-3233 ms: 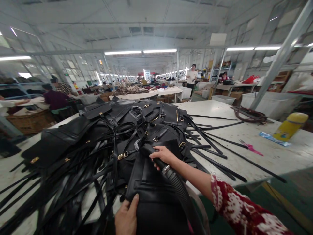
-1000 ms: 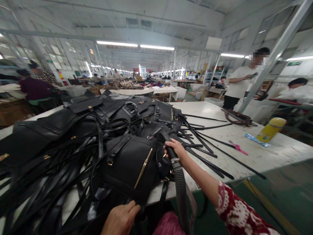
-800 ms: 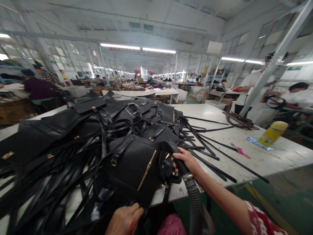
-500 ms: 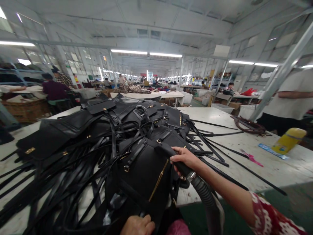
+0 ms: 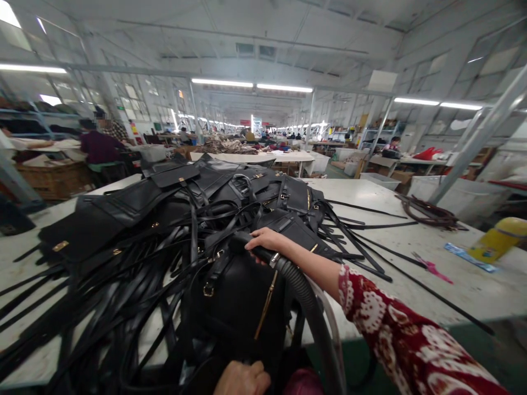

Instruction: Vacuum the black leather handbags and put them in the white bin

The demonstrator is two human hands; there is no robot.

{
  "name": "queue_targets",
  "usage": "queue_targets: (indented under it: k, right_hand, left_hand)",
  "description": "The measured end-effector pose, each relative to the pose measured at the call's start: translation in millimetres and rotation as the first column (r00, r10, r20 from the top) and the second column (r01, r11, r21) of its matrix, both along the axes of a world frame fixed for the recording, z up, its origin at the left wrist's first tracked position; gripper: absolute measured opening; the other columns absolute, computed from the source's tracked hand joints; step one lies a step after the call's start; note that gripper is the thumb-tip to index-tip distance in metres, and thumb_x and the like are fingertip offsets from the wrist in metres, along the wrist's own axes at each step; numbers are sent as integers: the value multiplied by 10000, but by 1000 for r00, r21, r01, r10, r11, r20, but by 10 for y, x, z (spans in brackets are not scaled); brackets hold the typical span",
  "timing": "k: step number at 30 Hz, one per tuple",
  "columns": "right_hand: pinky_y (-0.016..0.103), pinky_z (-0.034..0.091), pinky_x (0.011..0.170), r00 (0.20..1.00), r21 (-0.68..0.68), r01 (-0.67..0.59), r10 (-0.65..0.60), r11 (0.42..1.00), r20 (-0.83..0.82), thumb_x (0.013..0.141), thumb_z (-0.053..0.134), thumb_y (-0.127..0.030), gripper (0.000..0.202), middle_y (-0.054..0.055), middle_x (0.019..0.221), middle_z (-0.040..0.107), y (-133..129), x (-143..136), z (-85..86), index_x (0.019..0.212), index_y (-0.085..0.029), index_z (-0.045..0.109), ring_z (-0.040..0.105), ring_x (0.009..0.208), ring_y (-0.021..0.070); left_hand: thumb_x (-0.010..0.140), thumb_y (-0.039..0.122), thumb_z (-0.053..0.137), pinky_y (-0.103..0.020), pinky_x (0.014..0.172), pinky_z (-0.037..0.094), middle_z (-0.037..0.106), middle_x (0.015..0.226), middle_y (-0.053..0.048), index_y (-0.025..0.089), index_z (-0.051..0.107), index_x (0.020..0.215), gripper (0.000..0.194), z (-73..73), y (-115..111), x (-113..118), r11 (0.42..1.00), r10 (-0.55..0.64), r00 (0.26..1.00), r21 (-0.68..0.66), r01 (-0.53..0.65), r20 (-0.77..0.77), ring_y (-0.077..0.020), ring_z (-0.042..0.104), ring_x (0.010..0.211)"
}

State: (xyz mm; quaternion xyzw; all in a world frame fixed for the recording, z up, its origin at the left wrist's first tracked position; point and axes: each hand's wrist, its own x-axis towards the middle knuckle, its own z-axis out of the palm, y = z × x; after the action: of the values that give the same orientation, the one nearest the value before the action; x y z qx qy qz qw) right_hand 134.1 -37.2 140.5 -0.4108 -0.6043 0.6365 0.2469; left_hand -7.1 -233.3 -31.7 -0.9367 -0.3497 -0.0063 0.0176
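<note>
My right hand (image 5: 265,242) is wrapped round the black nozzle (image 5: 241,239) of a ribbed hose (image 5: 302,291), its tip over the upper part of a black bag (image 5: 239,296). This nearest bag has a gold zipper and a gold buckle. At the bottom edge, my left hand (image 5: 242,377) is closed on the bag's lower edge, its fingertips partly hidden. Behind and to the left lies a heap of similar black bags (image 5: 111,211), with long black straps spreading over the white table (image 5: 362,192).
Pink scissors (image 5: 434,269), a blue-and-white packet (image 5: 469,257) and a yellow bottle (image 5: 500,241) are on the table's right. Brown straps (image 5: 432,211) lie coiled behind them. A metal post slants up at the right. People sit at tables farther back.
My right hand and the nozzle have moved left and away from me across the bag. My left hand has shifted slightly right. The person standing at the right is out of view.
</note>
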Motion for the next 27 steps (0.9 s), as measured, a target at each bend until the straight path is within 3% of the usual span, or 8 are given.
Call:
queue_targets:
  k: [4,7,12,16,19,23,27]
  right_hand:
    - [182,464,377,993,100,118,-116,988,-26,707,569,-191,187,-57,495,517,46,-117,180,876,-155,498,531,371,106]
    - [185,457,362,997,115,78,-76,990,-21,711,562,-208,205,-42,544,546,-95,11,284,901,-165,502,556,400,122]
    - [219,470,361,997,28,-40,38,999,71,661,595,-196,167,-6,533,574,-308,99,141,804,-138,531,562,387,152]
    - [229,478,375,993,30,5,-9,1000,122,644,599,-157,121,-19,465,542,-181,-186,25,732,-136,520,537,352,146]
    - [209,482,402,990,103,80,-91,991,110,668,588,-164,137,-43,452,513,-50,-329,124,781,-140,515,533,363,128]
    - [189,470,399,985,188,132,-150,973,81,720,538,-197,205,-63,478,496,-95,-179,314,915,-155,491,529,370,110]
    - [185,451,365,993,167,34,-53,985,108,690,566,-212,229,-48,537,534,-337,53,333,909,-169,513,548,387,121]
  left_hand:
    - [741,149,543,-270,355,127,615,660,40,221,588,718,88,61,-48,18,1000,29,999,-11,-29,-26,-108,546,465]
    - [747,141,531,-233,357,200,612,664,27,212,591,732,94,65,-70,17,999,36,999,-12,-36,-12,-105,551,481]
    - [757,156,511,-201,367,293,621,689,10,209,594,760,98,47,-77,88,996,39,999,-76,-42,-38,-128,581,519]
    - [748,141,506,-213,419,387,639,742,-8,201,597,786,115,72,-118,173,987,121,991,-100,-126,-55,-157,610,563]
    - [742,128,510,-221,460,433,645,767,-17,194,599,798,124,101,-154,205,979,165,985,-111,-170,-56,-165,621,589]
    - [755,127,494,-214,470,444,642,757,-25,189,600,806,134,123,-166,213,977,170,984,-121,-175,-50,-164,625,604]
    - [725,141,525,-225,482,448,637,772,-22,190,591,805,114,117,-156,223,979,162,987,-127,-162,-9,-167,618,606]
